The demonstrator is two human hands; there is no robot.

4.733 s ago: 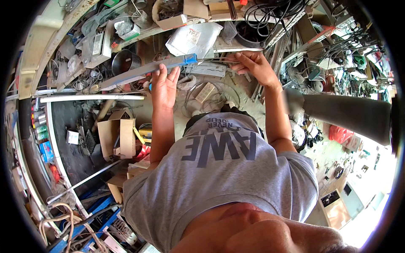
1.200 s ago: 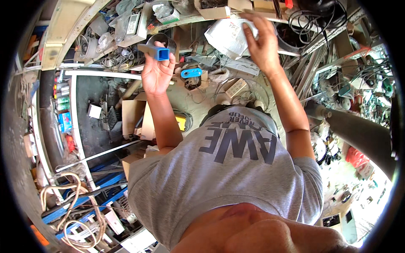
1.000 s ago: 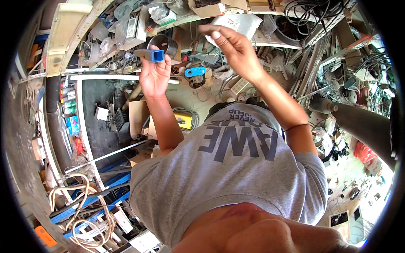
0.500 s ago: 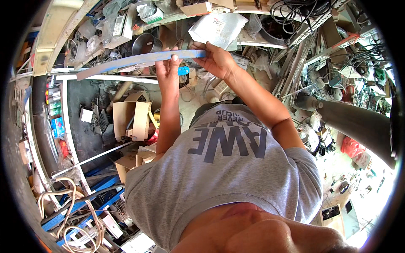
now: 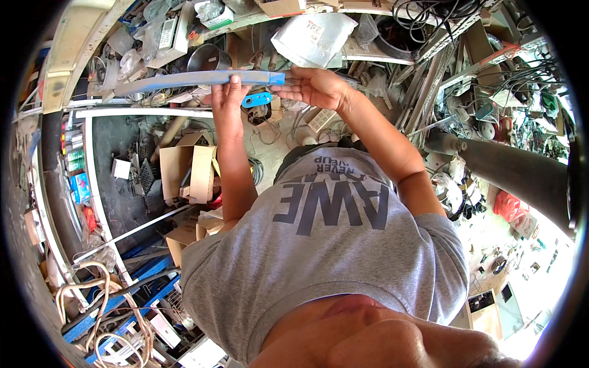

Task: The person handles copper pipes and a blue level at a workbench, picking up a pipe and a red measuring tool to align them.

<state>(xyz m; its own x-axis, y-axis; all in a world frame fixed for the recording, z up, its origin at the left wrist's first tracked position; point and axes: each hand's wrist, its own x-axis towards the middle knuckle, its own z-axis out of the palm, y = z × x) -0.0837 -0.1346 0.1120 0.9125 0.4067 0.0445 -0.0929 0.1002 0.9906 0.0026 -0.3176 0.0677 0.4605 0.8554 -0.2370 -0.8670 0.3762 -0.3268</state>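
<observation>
A long, flat, slightly curved grey strip with blue edges and a blue end [image 5: 202, 78] reaches across from the left. My left hand [image 5: 227, 104] is closed on it near its right part, with the thumb over its top face. At the strip's blue end, my right hand [image 5: 318, 89] is spread with the palm partly up and its fingers stretched toward the strip. It does not grip the strip; whether the fingertips touch it is hard to see. Just below the strip, between my hands, is a small blue piece with dark round holes [image 5: 256, 100].
A shelf behind carries a silvery-white packet [image 5: 314, 38], a metal pot [image 5: 210, 58] and coiled black cables [image 5: 438, 15]. Open cardboard boxes [image 5: 202, 175] stand at left inside a white frame [image 5: 101, 190]. A thick dark pipe [image 5: 509, 175] crosses at right.
My right hand has let go of the strip's blue end and its fingers have spread. The strip and my left hand have shifted slightly left.
</observation>
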